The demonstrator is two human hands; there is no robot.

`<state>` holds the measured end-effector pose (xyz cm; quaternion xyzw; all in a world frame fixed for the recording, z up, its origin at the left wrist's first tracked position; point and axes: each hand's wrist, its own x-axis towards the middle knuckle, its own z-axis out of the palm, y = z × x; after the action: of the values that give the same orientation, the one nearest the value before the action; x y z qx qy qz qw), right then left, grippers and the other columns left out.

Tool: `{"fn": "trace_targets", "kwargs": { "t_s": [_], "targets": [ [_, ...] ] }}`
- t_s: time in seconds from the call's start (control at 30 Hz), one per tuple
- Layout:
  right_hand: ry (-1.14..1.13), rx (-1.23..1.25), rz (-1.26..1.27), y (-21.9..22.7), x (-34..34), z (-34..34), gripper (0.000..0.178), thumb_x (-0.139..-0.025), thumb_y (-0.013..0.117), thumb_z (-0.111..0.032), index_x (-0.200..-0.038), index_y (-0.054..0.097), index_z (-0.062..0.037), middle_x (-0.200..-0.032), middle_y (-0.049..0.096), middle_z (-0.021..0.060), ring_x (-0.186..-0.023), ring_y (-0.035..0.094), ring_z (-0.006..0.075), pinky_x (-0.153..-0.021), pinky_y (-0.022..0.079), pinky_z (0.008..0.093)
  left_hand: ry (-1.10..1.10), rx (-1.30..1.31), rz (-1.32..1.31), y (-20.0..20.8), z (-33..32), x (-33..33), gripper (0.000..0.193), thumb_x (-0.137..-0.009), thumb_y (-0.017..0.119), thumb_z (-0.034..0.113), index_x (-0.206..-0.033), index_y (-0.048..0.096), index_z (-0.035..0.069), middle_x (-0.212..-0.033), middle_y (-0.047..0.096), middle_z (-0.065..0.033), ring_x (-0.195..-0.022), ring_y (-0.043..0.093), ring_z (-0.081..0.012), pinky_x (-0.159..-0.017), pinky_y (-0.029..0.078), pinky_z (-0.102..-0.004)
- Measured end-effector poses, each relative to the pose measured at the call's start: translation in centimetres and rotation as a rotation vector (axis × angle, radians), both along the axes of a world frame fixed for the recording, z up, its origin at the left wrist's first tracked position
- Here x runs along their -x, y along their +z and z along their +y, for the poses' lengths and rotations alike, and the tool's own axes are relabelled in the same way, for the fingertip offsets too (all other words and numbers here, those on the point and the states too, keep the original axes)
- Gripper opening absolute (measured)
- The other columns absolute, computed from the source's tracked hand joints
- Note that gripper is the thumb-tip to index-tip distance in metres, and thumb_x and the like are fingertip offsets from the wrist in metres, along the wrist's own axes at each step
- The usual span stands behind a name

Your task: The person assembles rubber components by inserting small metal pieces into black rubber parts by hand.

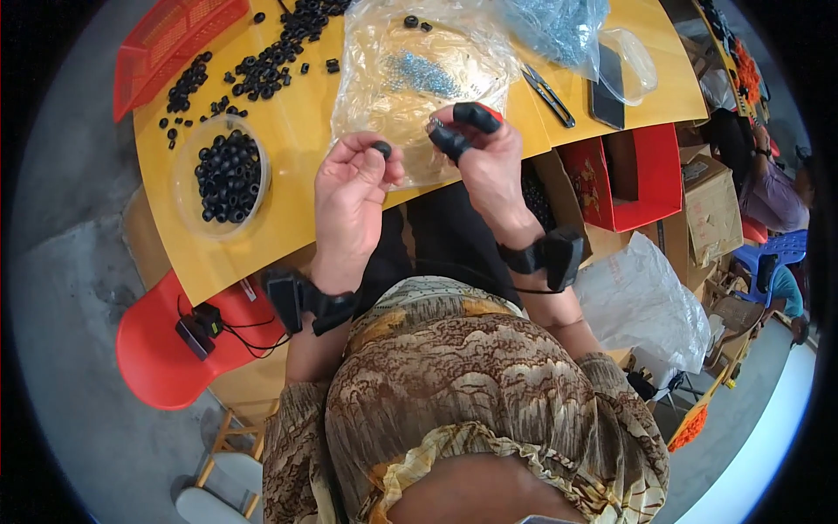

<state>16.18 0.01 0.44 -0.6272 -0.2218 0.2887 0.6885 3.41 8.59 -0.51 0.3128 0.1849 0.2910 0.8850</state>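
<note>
My left hand (pixel 349 179) pinches a small round black plastic part (pixel 381 149) between thumb and fingertips. Close to its right, my right hand (pixel 491 157) is closed in a pinch, with black covers on its thumb and index finger. A tiny silvery metal piece (pixel 433 126) shows at those covered fingertips; its exact kind is too small to make out. Beyond both hands lies a clear plastic sheet or bag (pixel 371 96) with a heap of small silvery pieces (pixel 423 74) on it. Two loose black parts (pixel 412 21) rest near its far side.
At left stands a clear round tub (pixel 262 179) of black parts; more black parts (pixel 262 77) lie scattered beyond it, beside a red basket (pixel 179 48). Snips (pixel 548 98), a phone (pixel 607 96) and a blue-tinted bag (pixel 559 31) lie at right. A red box (pixel 646 175) stands below the table's right edge.
</note>
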Motion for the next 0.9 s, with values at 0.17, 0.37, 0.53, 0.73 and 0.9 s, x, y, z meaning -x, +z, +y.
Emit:
{"fn": "trace_targets", "kwargs": {
  "t_s": [0.17, 0.37, 0.53, 0.73, 0.9],
  "targets": [
    [-0.017, 0.054, -0.077, -1.3, -1.0, 1.8, 0.013, -0.073, 0.06, 0.008, -0.084, 0.061, 0.0012, -0.075, 0.06, 0.0006, -0.07, 0.055, 0.0062, -0.063, 0.043, 0.0198, 0.049, 0.12, -0.022, -1.7, 0.7, 0.4, 0.019, -0.086, 0.057, 0.018, -0.098, 0.053, 0.003, -0.087, 0.058, -0.0084, -0.074, 0.054, -0.0149, -0.07, 0.045, -0.0278],
    [-0.032, -0.014, -0.153, -1.8, -1.0, 1.9, 0.015, -0.076, 0.057, 0.008, -0.088, 0.061, 0.0003, -0.081, 0.061, 0.0019, -0.071, 0.055, 0.0066, -0.063, 0.044, 0.0204, 0.076, 0.113, -0.029, -2.4, 0.7, 0.8, 0.021, -0.086, 0.056, 0.019, -0.099, 0.054, 0.002, -0.088, 0.058, -0.007, -0.073, 0.054, -0.0136, -0.071, 0.045, -0.0276],
    [0.017, -0.055, 0.035, -1.1, -0.9, 1.4, 0.018, -0.078, 0.055, 0.009, -0.092, 0.061, -0.0001, -0.084, 0.062, 0.0024, -0.072, 0.057, 0.0089, -0.066, 0.046, 0.0217, 0.055, 0.062, -0.028, -1.7, 0.8, 0.8, 0.023, -0.086, 0.056, 0.018, -0.102, 0.054, 0.001, -0.089, 0.057, -0.0065, -0.076, 0.054, -0.0131, -0.071, 0.045, -0.0266],
    [0.063, -0.071, -0.072, 0.8, 0.4, 0.3, 0.016, -0.078, 0.056, 0.008, -0.09, 0.061, -0.0004, -0.087, 0.061, 0.0057, -0.074, 0.057, 0.011, -0.064, 0.044, 0.0219, 0.024, 0.023, -0.1, -1.0, 0.5, 0.9, 0.028, -0.084, 0.058, 0.022, -0.102, 0.053, 0.002, -0.087, 0.056, -0.0063, -0.074, 0.052, -0.014, -0.07, 0.043, -0.0268],
    [0.179, -0.093, -0.354, 1.9, 1.5, -1.3, 0.013, -0.076, 0.058, 0.008, -0.087, 0.058, 0.0015, -0.088, 0.057, 0.0064, -0.081, 0.056, 0.0144, -0.072, 0.046, 0.0254, -0.044, 0.048, -0.238, -0.7, 0.3, 1.3, 0.026, -0.083, 0.06, 0.021, -0.099, 0.052, 0.002, -0.082, 0.055, -0.0066, -0.071, 0.052, -0.0154, -0.068, 0.043, -0.0273]
  ]
}}
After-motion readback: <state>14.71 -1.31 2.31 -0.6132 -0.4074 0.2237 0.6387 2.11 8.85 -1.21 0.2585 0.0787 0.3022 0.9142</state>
